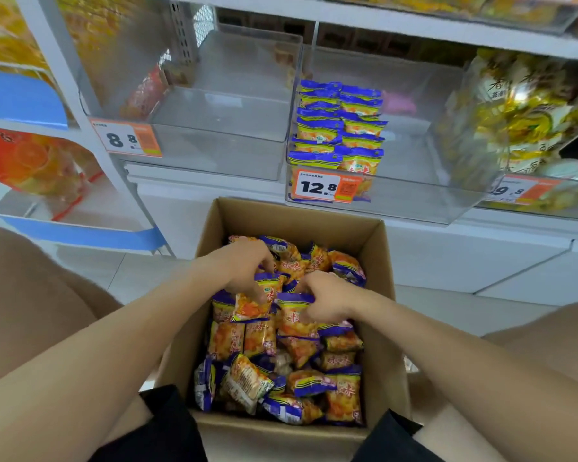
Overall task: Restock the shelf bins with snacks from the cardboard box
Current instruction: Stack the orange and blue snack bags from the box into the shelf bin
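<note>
Both forearms reach into the box (211,241) of snacks (261,338) on the floor. The left hand (244,268) pinches a packet (256,300); the right hand (327,298) pinches another (292,310). Above, the middle bin (414,195) holds two stacked rows of packets.

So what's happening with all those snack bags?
A person is filling shelf bins from a cardboard box on the floor. Both hands are down in the box: the left hand is closed on one orange and purple snack packet, and the right hand grips another. The clear bin above the box, tagged 12.8, already holds two rows of the same packets, with room beside them.
</note>
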A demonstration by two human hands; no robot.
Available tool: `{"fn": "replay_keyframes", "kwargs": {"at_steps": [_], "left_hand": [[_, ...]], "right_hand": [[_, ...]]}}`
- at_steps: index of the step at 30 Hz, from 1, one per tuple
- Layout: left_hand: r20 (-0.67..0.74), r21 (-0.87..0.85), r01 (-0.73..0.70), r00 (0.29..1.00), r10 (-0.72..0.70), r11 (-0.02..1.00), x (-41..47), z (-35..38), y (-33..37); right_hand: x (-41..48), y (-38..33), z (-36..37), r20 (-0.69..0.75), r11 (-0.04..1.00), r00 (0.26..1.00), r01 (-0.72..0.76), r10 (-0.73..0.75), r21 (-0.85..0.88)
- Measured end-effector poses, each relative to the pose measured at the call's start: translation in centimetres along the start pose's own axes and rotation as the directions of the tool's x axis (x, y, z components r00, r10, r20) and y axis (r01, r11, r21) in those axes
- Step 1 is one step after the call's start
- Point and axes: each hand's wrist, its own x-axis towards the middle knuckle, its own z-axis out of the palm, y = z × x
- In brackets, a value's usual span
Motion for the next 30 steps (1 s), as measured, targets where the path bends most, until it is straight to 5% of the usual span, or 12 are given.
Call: {"fn": "replay_keyframes", "kwargs": {"at_steps": [4, 7, 10, 13, 16, 18, 24, 26, 30], "left_hand": [[-0.229, -0.044, -0.1, 0.97, 0.087, 0.994, -1.2, -3.3, 0.8], [-0.406, -0.214, -0.217, 0.907, 0.116, 0.952, -2.3, -5.5, 1.9], [-0.579, -0.283, -0.306, 0.81, 0.092, 0.909, -3.3, -7.0, 3.5], [-0.661, -0.318, -0.358, 0.747, 0.065, 0.878, -3.8, -7.9, 5.2], [-0.705, -0.274, -0.328, 0.708, 0.043, 0.904, -3.6, -8.4, 6.5], [-0.728, -0.239, -0.304, 0.685, 0.037, 0.922, -3.3, -8.8, 7.0], [-0.779, -0.244, -0.289, 0.627, -0.009, 0.926, -2.0, -9.6, 8.3], [-0.774, -0.255, -0.294, 0.633, -0.013, 0.921, -1.6, -9.7, 8.5], [-0.774, -0.245, -0.289, 0.633, -0.007, 0.925, -1.3, -9.6, 8.6]], "right_hand": [[-3.0, -0.3, -5.1, -0.253, 0.989, 0.967, 0.072, -0.038, 0.129], [-5.2, -1.3, -8.1, -0.523, 0.967, 0.852, 0.14, -0.008, 0.213], [-7.6, -2.1, -10.7, -0.736, 0.928, 0.676, 0.27, 0.007, 0.257], [-9.8, -1.1, -13.9, -0.908, 0.858, 0.418, 0.462, 0.014, 0.226], [-10.5, 1.3, -16.7, -0.974, 0.902, 0.223, 0.427, -0.032, 0.068], [-9.3, 3.7, -18.1, -0.956, 0.96, 0.261, 0.274, -0.13, -0.055], [-5.5, 4.7, -19.4, -0.661, 0.988, 0.735, 0.135, -0.151, -0.075], [-4.5, 4.3, -19.3, -0.63, 0.992, 0.767, 0.116, -0.124, -0.054], [-3.7, 4.2, -20.2, -0.722, 0.994, 0.689, 0.108, -0.059, 0.021]]}}
